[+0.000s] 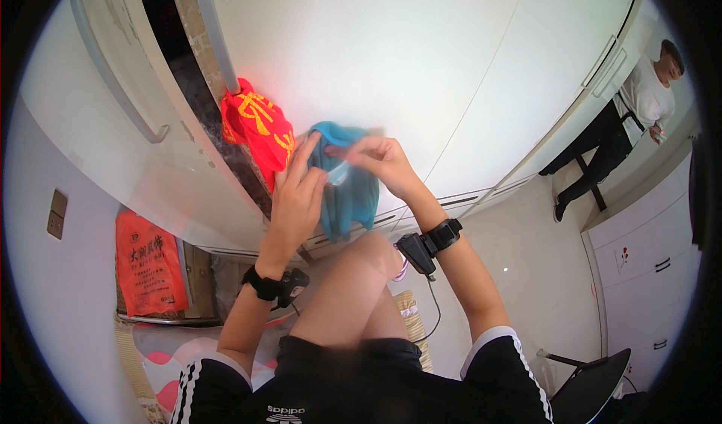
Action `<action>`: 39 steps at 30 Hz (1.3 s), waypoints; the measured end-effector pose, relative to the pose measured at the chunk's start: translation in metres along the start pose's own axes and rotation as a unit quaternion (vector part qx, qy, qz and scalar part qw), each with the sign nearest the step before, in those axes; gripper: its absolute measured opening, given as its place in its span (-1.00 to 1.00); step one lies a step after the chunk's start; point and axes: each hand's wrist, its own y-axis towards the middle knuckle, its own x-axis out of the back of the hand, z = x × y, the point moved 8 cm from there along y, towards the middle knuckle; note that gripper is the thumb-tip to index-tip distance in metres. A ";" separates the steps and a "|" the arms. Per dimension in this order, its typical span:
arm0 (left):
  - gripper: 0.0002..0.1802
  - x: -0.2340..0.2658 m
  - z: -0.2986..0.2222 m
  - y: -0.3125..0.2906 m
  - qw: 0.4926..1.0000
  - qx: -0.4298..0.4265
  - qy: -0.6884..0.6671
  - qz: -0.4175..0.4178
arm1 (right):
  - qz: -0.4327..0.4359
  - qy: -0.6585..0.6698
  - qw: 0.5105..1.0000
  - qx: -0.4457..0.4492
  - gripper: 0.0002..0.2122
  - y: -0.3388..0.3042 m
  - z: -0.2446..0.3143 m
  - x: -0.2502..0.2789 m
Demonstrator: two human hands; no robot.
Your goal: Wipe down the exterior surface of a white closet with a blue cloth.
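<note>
A teal cloth [351, 207] hangs in folds above my raised knee, in front of the white wardrobe door. My left hand [299, 195] is at the cloth's left edge, its index finger reaching up along the folds and its thumb close to a small whitish, see-through patch [338, 174]. From the right comes my right hand [383, 165], thumb and fingers drawn together over the cloth's upper part; blur hides what lies between them. A red cloth [259, 127] with yellow markings hangs from the door handle, just beyond my left fingers.
A white wardrobe [361, 48] stands close ahead, with another door [98, 108] ajar at left. A red bag [150, 265] lies at lower left. Far right, a person [639, 108] stands beyond a low white cabinet [639, 274]. A cable [438, 311] dangles from my right wristband.
</note>
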 end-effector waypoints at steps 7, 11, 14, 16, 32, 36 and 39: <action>-0.92 -0.007 0.018 0.009 0.995 0.069 -0.062 -0.034 | -0.045 -0.002 0.998 -0.034 -0.93 0.006 -0.013 0.016; -0.96 -0.012 0.025 0.005 0.981 0.119 -0.150 -0.026 | -0.078 0.011 0.997 -0.024 -0.96 0.008 -0.013 0.017; -0.98 -0.015 0.018 0.000 0.990 0.091 -0.103 -0.016 | -0.069 0.002 0.997 -0.020 -0.95 0.007 -0.015 0.020; -0.96 -0.020 0.026 -0.002 0.963 0.154 -0.222 -0.024 | -0.057 -0.002 0.998 -0.016 -0.92 0.008 -0.014 0.019; -0.85 -0.030 0.023 -0.009 0.959 0.124 -0.256 -0.010 | -0.068 0.031 0.997 -0.024 -0.94 -0.005 -0.010 0.014; -0.84 -0.022 0.017 0.000 0.982 0.064 -0.168 -0.059 | -0.060 0.065 0.995 -0.039 -0.94 -0.004 -0.013 0.015; -0.83 -0.014 0.011 0.004 0.986 0.060 -0.119 -0.097 | -0.089 0.058 0.989 -0.103 -0.94 -0.009 -0.021 0.020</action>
